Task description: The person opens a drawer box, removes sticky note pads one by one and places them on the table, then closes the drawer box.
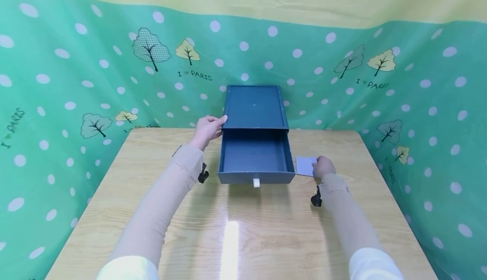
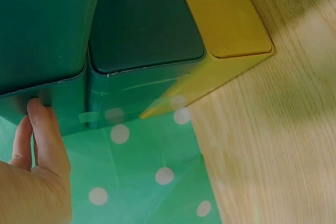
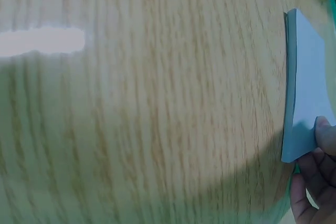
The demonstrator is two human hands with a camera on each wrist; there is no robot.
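A dark blue-green drawer cabinet point(image 1: 254, 107) stands at the far edge of the table. Its top drawer point(image 1: 253, 155) is pulled out toward me, bare inside, with a white tab on the front. My left hand point(image 1: 207, 130) rests against the cabinet's left side, thumb at the upper edge; the left wrist view shows fingertips point(image 2: 41, 111) touching that side. Right of the drawer lies a pale notepad point(image 1: 305, 166), a thick block of sheets in the right wrist view. My right hand point(image 1: 325, 168) pinches its near corner between thumb and fingers.
Below the top drawer, the left wrist view shows another green drawer point(image 2: 144, 30) and a yellow drawer point(image 2: 228, 22), both closed. A green dotted curtain point(image 1: 152, 94) hangs behind and beside the wooden table point(image 1: 274, 229). Black wrist devices sit under both forearms.
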